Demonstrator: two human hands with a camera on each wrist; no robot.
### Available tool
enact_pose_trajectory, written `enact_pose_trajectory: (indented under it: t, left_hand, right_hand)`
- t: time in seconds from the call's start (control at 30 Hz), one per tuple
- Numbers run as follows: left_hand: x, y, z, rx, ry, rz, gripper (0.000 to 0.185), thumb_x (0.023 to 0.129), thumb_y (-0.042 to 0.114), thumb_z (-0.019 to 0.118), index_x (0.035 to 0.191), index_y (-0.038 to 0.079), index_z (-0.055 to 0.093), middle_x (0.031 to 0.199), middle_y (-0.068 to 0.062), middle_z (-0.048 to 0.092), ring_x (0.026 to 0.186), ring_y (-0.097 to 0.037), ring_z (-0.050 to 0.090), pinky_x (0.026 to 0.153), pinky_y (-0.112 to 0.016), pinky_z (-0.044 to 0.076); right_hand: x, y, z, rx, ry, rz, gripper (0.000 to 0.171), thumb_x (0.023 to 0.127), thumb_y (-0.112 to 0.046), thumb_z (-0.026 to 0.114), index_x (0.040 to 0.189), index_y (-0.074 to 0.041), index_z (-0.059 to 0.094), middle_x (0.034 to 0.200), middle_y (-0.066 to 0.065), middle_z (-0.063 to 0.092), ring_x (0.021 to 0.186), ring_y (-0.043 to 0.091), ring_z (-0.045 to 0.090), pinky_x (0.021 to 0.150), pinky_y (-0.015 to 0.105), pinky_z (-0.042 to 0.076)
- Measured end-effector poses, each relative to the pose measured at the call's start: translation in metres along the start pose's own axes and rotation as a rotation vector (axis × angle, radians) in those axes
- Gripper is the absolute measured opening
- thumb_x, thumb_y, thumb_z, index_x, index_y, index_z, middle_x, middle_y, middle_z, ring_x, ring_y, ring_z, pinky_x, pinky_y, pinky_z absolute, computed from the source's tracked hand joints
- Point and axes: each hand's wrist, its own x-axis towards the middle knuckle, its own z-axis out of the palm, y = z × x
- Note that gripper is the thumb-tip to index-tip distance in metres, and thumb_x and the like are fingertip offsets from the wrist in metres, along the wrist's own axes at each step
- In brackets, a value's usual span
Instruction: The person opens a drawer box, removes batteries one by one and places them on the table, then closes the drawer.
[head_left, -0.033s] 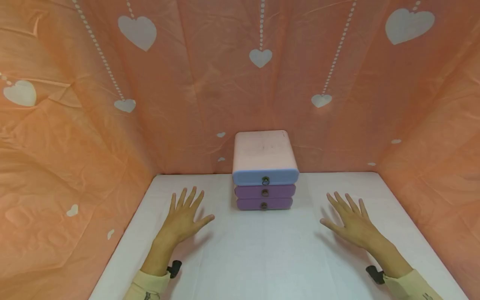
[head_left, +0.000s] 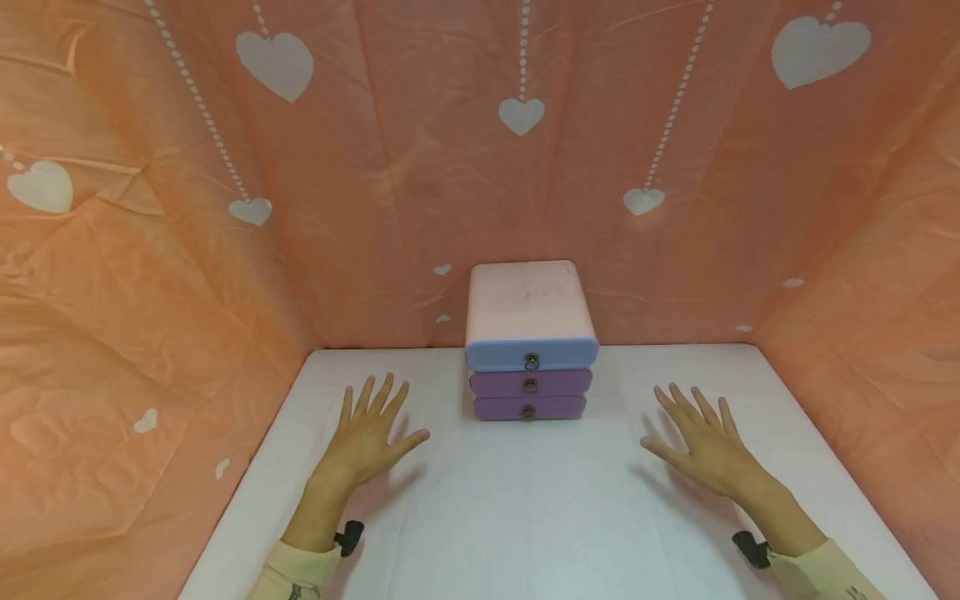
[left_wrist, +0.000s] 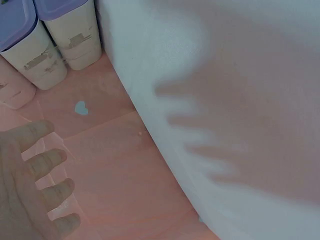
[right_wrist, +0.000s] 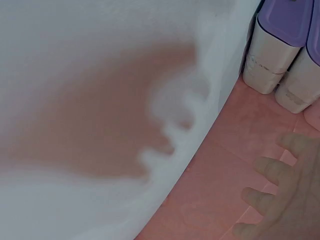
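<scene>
A small drawer cabinet (head_left: 527, 307) with a pink top stands at the back middle of the white table (head_left: 525, 517). Its top drawer (head_left: 495, 357) is blue, the two below (head_left: 498, 384) are purple, and each has a ring knob; all look pushed in. My left hand (head_left: 367, 433) is spread flat, palm down, left of the cabinet and holds nothing. My right hand (head_left: 701, 442) is spread the same way to its right. In the left wrist view the fingers (left_wrist: 42, 192) are straight, with the drawers (left_wrist: 30, 45) beyond. The right wrist view shows straight fingers (right_wrist: 280, 195) and drawer sides (right_wrist: 282, 55).
An orange cloth with white hearts (head_left: 375, 208) walls in the table at the back and both sides. A black strap shows at each wrist (head_left: 348, 535), above pale yellow sleeves (head_left: 300, 571). Each hand casts a shadow (left_wrist: 240, 145) on the white tabletop.
</scene>
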Motion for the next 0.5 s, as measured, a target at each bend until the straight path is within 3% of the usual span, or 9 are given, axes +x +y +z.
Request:
enact_pose_trajectory:
  t: [0.5]
  left_hand:
    - [-0.003,0.006,-0.001,0.007,-0.013,0.006,0.092,0.1,0.063,0.063,0.167,0.008,0.036,0.176,-0.021,0.022,0.164,-0.045,0.01,0.13,-0.068,0.0]
  right_hand:
    - [0.013,-0.008,-0.011,-0.017,0.0,-0.016,0.092,0.104,-0.062,0.06,0.171,-0.01,0.024,0.175,0.027,0.019,0.16,0.055,0.008,0.126,0.067,-0.018]
